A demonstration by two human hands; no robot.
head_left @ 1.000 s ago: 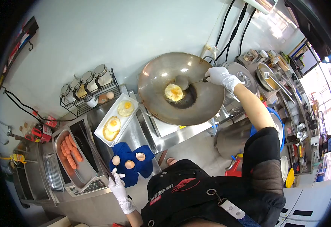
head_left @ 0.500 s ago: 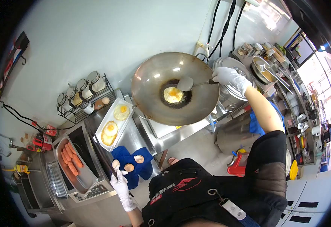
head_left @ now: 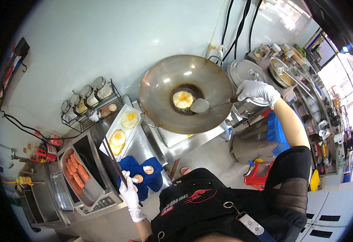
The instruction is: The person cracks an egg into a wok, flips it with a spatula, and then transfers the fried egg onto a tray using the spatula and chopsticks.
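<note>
In a large wok (head_left: 160,80) a fried egg (head_left: 183,99) lies on the darkened bottom. My gloved right hand (head_left: 258,92), at the wok's right rim, is closed round the handle of a spatula (head_left: 201,105). Its blade rests against the egg's lower right edge. Lower left, my gloved left hand (head_left: 129,192) grips long dark chopsticks (head_left: 113,158) that point up and left. Their tips are near a white tray (head_left: 111,129) with fried eggs (head_left: 117,140) on it. Cracked eggshells (head_left: 148,169) lie on a blue cloth (head_left: 154,183) beside that hand.
A metal pan (head_left: 90,193) of sausages (head_left: 77,169) stands at the left. A wire rack (head_left: 79,127) of seasoning jars and a whole egg (head_left: 112,107) are against the wall. Right of the wok are stacked lids (head_left: 235,72), a red stool (head_left: 261,177) and crowded shelves.
My right hand has moved right and down, shifting the spatula blade from the egg's upper right to its lower right. My left hand has turned, swinging the chopsticks clearly into view.
</note>
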